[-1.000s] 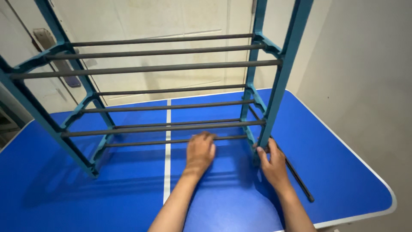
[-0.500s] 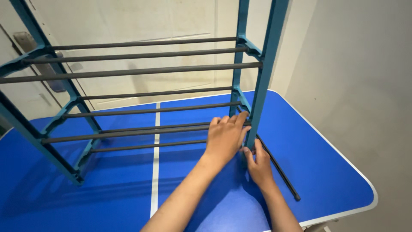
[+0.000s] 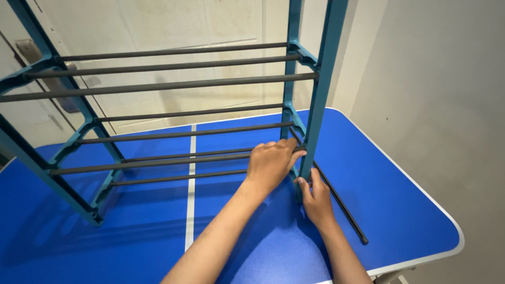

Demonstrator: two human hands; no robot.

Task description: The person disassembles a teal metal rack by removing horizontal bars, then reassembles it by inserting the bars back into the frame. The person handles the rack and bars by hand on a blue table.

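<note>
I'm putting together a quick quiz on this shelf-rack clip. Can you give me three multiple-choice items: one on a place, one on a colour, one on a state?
1. Where does the loose dark rod lie?
A. on the table, right of the rack
B. across the top tier
C. on the floor

2. What colour is the rack frame?
A. red
B. teal blue
C. white

3. What is the left hand doing?
A. resting flat on the table
B. hanging free
C. gripping a rod of the lower tier

Answers: 1 A, it lies on the blue table; 2 B, the uprights are teal; 3 C, fingers wrap the rod by the upright.
</note>
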